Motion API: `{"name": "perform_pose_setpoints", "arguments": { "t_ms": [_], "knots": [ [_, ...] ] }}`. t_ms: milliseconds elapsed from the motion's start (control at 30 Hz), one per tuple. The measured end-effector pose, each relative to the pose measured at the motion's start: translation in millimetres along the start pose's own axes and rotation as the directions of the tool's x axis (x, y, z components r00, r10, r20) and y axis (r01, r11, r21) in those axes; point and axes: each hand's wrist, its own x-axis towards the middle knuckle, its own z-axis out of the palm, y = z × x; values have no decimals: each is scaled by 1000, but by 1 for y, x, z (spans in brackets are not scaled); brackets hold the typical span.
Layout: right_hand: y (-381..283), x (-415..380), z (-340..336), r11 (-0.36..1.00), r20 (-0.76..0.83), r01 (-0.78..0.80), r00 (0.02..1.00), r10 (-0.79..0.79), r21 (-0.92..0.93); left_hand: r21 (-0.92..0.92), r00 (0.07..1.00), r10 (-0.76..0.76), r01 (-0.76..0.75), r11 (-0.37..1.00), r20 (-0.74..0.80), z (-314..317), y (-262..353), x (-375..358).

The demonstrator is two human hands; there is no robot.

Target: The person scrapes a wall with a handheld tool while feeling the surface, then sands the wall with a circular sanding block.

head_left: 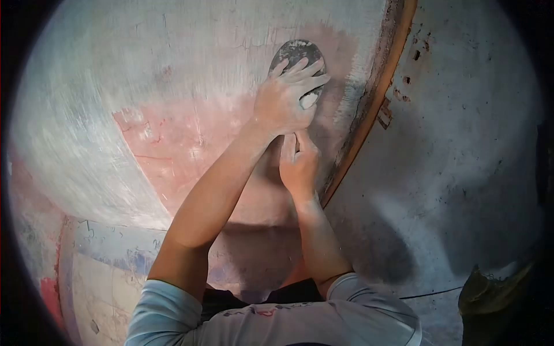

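My left hand (285,101) lies over a dark oval pad (297,51) with whitish dust on it, fingers spread across its face and thumb at its right side. The pad rests against a curved surface (190,63), over a reddish-pink patch (173,138). Just below, my right hand (300,164) is closed, thumb and fingertips close together at the heel of my left hand. What those fingertips hold is hidden. Pale dust coats both hands.
An orange-brown edge strip (369,115) runs diagonally right of my hands. Beyond it is a grey surface (461,144) with chipped spots and shadows. A dark cable (433,293) and a brownish-green object (490,294) are at the lower right. A pale panel (101,288) is at the lower left.
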Motion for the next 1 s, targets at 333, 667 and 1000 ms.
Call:
{"name": "perform_pose_setpoints", "arguments": {
  "t_ms": [333, 667, 1000],
  "knots": [
    [7, 2, -5, 999, -24, 32, 999, -33, -44, -21, 999, 14, -15, 1000, -37, 4, 0, 0],
    [9, 8, -6, 997, -11, 25, 1000, -26, -74, -33, 998, 53, -55, 998, -43, 9, -5, 9],
    [19, 12, -5, 997, -3, 45, 999, -45, -62, 2, 998, 44, -44, 999, -43, 13, -5, 13]
  ]
}}
